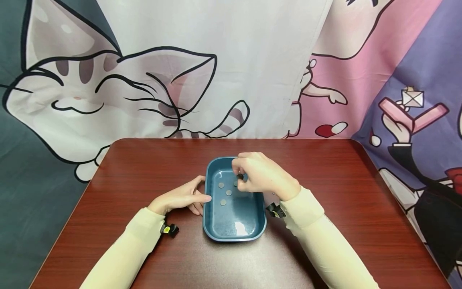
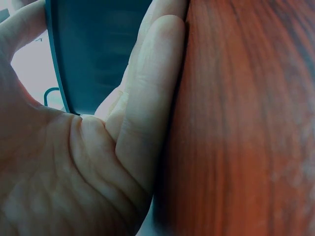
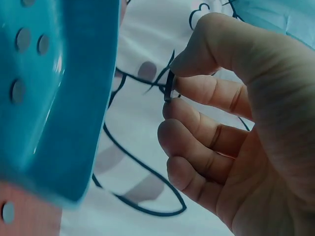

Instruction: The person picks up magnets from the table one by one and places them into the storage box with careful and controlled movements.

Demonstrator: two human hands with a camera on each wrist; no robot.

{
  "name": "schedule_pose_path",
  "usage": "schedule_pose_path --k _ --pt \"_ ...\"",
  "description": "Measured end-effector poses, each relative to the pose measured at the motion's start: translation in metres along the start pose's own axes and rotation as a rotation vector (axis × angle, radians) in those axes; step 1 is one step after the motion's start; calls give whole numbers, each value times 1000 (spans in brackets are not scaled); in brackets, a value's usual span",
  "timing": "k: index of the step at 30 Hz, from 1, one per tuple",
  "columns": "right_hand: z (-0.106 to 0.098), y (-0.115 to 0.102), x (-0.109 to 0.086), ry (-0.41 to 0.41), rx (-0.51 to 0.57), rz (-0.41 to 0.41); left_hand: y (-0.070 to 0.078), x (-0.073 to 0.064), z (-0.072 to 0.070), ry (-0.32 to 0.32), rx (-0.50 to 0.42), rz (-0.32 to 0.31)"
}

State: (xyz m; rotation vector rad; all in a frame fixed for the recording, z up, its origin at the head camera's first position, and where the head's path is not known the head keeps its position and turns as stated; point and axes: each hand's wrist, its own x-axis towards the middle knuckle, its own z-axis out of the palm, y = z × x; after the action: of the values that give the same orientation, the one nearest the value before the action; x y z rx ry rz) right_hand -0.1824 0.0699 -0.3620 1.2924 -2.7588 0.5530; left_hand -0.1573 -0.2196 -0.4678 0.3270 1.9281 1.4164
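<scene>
A blue rectangular tray lies on the table with several small grey coin-like discs on its floor. My left hand is at its left side, thumb tip on the rim and the other fingers straight along the outer wall. Above the tray's far right part, my right hand pinches a dark disc between thumb and fingertips. That disc appears edge-on in the right wrist view, clear of the tray wall. The right hand hides part of the tray's far right corner in the head view.
Another grey disc lies on the table outside the tray, close to its right side. The brown wooden table ends at a back edge, where a printed cartoon curtain hangs.
</scene>
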Motion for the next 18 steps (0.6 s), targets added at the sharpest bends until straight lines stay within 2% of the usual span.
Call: schedule_pose_path --k 9,18 --pt "14 -12 25 -38 -4 -21 0 -1 -1 -3 2 -13" --pt "31 -9 44 -67 -38 -3 2 -2 -1 -10 -9 -5"
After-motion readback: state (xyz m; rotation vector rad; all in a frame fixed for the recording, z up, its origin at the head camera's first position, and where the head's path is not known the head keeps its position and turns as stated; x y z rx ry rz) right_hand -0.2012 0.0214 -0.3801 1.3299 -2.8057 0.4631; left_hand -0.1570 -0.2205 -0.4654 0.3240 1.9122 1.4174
